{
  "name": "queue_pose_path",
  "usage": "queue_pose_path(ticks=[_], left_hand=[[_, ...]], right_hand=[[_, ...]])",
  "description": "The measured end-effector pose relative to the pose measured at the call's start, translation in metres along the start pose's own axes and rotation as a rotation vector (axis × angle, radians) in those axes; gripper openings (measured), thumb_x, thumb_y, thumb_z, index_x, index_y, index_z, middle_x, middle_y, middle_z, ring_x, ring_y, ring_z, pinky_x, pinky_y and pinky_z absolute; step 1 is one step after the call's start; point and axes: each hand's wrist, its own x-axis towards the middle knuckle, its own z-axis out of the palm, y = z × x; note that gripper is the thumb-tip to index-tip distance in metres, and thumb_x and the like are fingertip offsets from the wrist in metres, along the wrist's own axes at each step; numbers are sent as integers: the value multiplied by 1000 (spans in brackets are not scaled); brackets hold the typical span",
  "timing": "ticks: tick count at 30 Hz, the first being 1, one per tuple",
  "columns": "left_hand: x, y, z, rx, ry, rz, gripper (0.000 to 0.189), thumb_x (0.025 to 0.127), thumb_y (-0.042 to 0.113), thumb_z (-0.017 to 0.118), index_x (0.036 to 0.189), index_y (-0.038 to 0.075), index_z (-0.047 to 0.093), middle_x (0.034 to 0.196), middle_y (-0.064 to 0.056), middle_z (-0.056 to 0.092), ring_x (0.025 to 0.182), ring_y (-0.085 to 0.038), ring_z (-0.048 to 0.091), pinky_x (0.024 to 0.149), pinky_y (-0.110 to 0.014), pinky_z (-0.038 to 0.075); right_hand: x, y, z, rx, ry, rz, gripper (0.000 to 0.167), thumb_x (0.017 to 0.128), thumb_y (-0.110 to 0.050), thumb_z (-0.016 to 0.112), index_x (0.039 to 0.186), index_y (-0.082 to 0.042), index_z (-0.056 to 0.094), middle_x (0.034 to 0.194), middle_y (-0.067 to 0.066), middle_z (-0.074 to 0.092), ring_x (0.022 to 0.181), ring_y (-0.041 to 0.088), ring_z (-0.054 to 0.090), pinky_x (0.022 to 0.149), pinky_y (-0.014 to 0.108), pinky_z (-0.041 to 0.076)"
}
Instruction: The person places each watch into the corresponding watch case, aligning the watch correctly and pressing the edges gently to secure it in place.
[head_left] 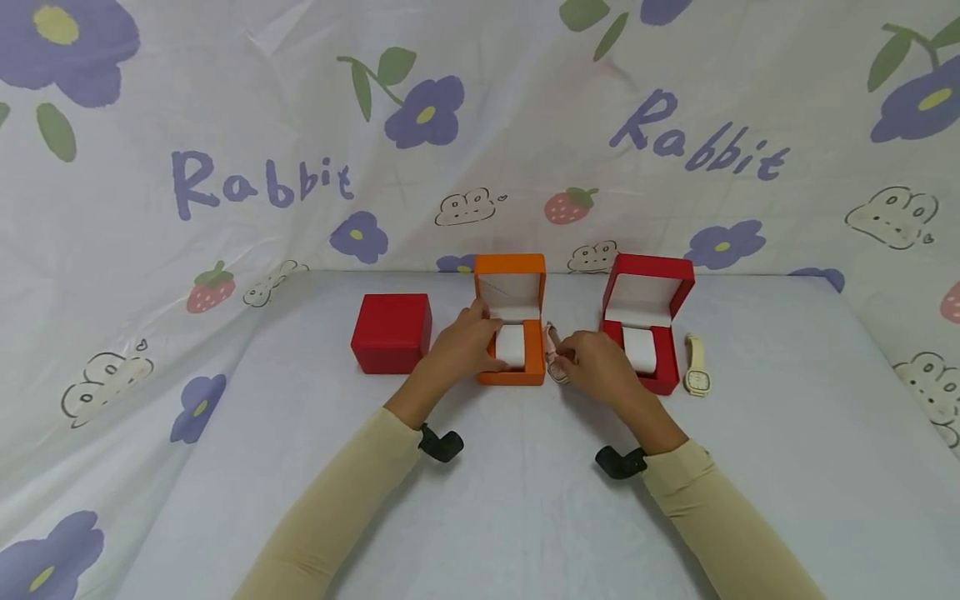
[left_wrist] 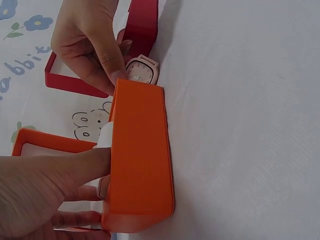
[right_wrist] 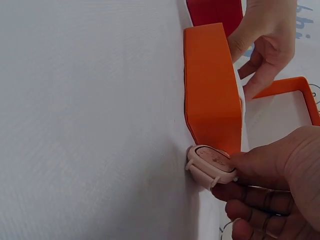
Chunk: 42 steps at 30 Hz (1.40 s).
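An orange watch box (head_left: 533,350) stands with its lid raised and a white cushion (head_left: 511,345) inside. My left hand (head_left: 467,340) reaches in from the left, thumb and fingers gripping the cushion near its front and back ends. In the left wrist view, the box wall partly hides those fingertips. Just right of the box, my right hand (head_left: 598,360) pinches a pink wristwatch (right_wrist: 212,162) between thumb and fingers. Its dial faces up beside the box corner in the right wrist view. The strap stretches back along the table in the head view.
A red box (head_left: 648,265) with raised lid and white cushion (head_left: 639,350) stands behind the right hand. Farther right lies a cream-gold wristwatch (head_left: 697,367). A closed red box (head_left: 392,333) sits left of the orange one. A printed cloth backdrop (head_left: 525,150) hangs behind the table.
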Motion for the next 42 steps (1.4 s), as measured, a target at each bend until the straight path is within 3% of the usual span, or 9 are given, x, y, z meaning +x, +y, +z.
queue_pose_path(ticks=[9, 17, 28, 34, 42], left_hand=[[1, 0, -4, -3, -34, 22, 76, 80, 42, 86, 141, 7, 58, 145, -15, 41, 122, -24, 47, 98, -35, 54], [4, -6, 0, 135, 23, 93, 74, 79, 52, 83, 135, 9, 62, 142, -11, 47, 121, -22, 47, 97, -34, 55], [6, -16, 2, 68, 41, 155, 77, 78, 55, 83, 134, 6, 62, 139, -10, 48, 119, -20, 49, 103, -30, 50], [8, -18, 3, 68, 49, 180, 78, 77, 57, 82, 133, 6, 62, 138, -10, 48, 119, -20, 49, 102, -29, 51], [9, -21, 7, 81, 68, 202, 76, 77, 58, 82, 130, 7, 63, 134, -8, 50, 118, -19, 48, 101, -28, 51]], right_hand=[[-1, 3, 5, 51, -1, 4, 18, 92, -11, 74, 105, 2, 77, 83, 7, 73, 74, 20, 61, 59, 29, 52], [-2, 8, 5, 124, 9, 22, 18, 92, -8, 72, 107, 2, 77, 87, 8, 74, 78, 22, 62, 63, 32, 55], [0, 15, -6, 331, 103, 90, 21, 96, -11, 68, 113, -4, 78, 108, 13, 76, 98, 28, 69, 83, 42, 56], [-1, 10, -13, 491, 159, 184, 22, 98, -17, 66, 115, -10, 78, 113, 10, 75, 104, 23, 65, 81, 31, 55], [-2, 9, -18, 619, 138, 234, 25, 100, -23, 67, 120, -11, 76, 120, 11, 73, 103, 23, 63, 80, 21, 57]])
